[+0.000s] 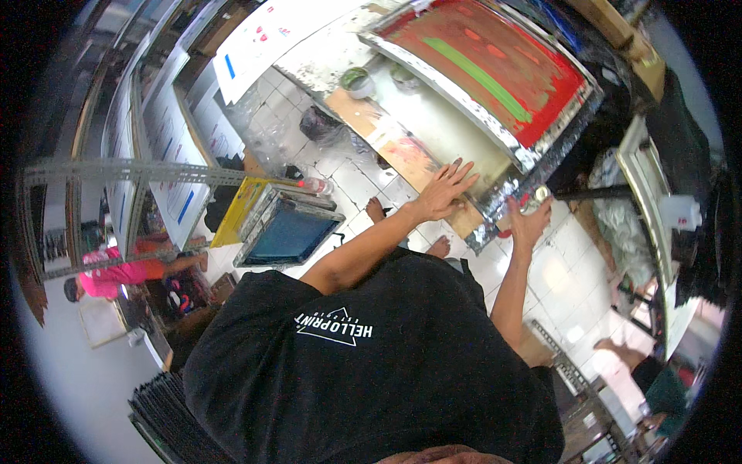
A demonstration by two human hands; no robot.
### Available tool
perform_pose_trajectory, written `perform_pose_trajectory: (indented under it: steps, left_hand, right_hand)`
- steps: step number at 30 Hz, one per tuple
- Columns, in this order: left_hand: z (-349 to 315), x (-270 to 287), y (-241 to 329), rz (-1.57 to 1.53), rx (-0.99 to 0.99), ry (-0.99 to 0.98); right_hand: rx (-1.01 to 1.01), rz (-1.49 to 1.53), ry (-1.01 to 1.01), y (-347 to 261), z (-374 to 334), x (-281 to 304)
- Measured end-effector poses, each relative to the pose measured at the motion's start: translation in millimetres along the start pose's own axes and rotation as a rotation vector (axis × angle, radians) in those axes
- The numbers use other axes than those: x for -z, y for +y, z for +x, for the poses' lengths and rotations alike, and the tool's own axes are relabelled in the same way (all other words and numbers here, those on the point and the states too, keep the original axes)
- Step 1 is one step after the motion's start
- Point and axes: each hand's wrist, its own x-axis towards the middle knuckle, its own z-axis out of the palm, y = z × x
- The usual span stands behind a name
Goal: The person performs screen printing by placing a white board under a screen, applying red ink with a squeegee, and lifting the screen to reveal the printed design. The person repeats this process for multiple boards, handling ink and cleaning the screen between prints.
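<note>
My left hand (447, 191) rests with fingers stretched out at the near edge of a pale printing table (460, 135), over a wooden strip (398, 147) along that edge. My right hand (531, 223) is at the table's near right corner. Its fingers are curled about a small pale round piece (540, 193), too small to name. Just beyond both hands a screen printing frame (506, 143) lies tilted over the table. Its red mesh (541, 66) carries a long streak of green ink (479, 77).
Two tubs (357, 82) stand on the table's left part. Left of me are dark-meshed screens (286, 232), a plastic bottle (317, 185) and a rack with white sheets (166, 147). A person in pink (112, 274) is at far left. Another person's leg (622, 354) shows at right.
</note>
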Motion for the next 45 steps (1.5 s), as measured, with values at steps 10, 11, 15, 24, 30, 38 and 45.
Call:
perform_pose_trajectory:
  steps: [10, 11, 15, 24, 30, 38, 45]
  left_hand:
    - [-122.1, 93.3, -109.3, 0.030, 0.403, 0.352]
    - [-127.8, 103.2, -119.9, 0.025, 0.482, 0.365]
    - [-142.7, 134.9, -176.1, 0.068, 0.517, 0.510]
    - [-53.4, 210.1, -231.6, 0.228, 0.211, 0.440]
    - [-7.9, 215.7, -239.2, 0.224, 0.073, 0.379]
    - [46.2, 202.4, -210.1, 0.182, 0.192, 0.348]
    - [65.6, 168.6, -220.0, 0.343, 0.160, 0.178]
  right_hand:
    - [0.387, 0.064, 0.400, -97.5, 1.4, -21.7]
    - [0.406, 0.062, 0.370, -111.1, -0.5, -23.5]
    - [0.235, -0.353, 0.367, -151.5, -5.4, -41.3]
    - [0.200, -0.571, 0.429, -164.5, 41.6, -55.9]
    - [0.290, -0.617, 0.599, -185.9, 39.6, -35.4]
    - [0.431, -0.519, 0.625, -221.7, 70.5, 32.7]
    - [0.508, -0.464, 0.595, -241.3, 106.2, 80.1]
